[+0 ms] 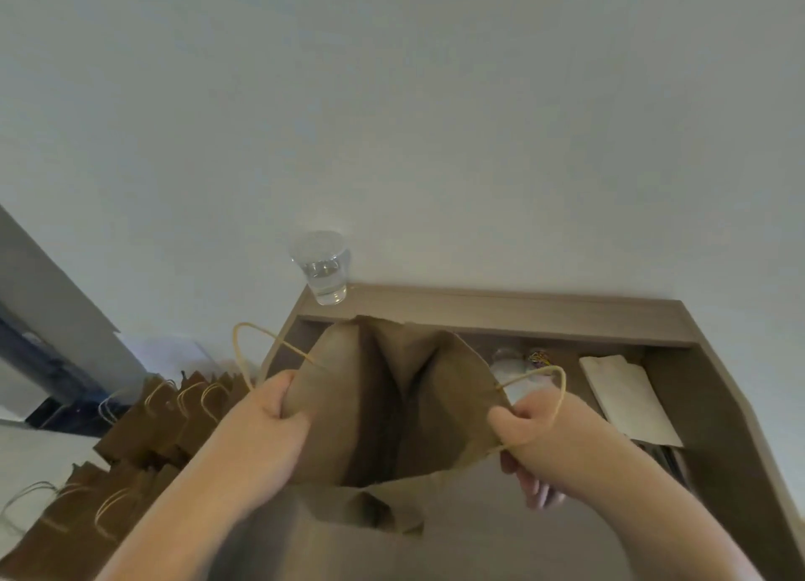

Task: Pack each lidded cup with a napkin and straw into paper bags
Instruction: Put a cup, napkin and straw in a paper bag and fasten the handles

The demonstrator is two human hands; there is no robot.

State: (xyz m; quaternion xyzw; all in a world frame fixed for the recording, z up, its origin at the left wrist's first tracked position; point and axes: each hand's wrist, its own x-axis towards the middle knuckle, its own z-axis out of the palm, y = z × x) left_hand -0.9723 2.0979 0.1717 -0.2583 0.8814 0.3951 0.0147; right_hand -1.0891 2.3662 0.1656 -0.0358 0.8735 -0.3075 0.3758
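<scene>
Two hands are occupied with one brown paper bag (392, 406), which is held above the desk (522, 306) with its mouth turned up towards the camera. The bag's left wall is gripped by the left hand (270, 410), whose fingers are curled into the paper. The right rim is pinched by the right hand (527, 423), with a twine handle (553, 388) looped over its knuckles. The walls are drawn apart, presumably so that the creased side folds are spread and room is made for a cup to go in upright. Nothing can be made out inside the bag, though its depths are dark. A clear lidded cup (322, 266), partly filled with what looks like water, is stood beyond the bag and a little to its left, on the raised back ledge of the desk, well apart from both hands. To the right of the bag a flat white stack, probably napkins (627, 397), is laid within reach. Just behind the bag's right rim something clear and something multicoloured are seen, too blurred to be identified. To the left of the bag more brown bags (165, 415) are stood in rows with their handles up, so packing is judged to be at the opening step for this bag.
</scene>
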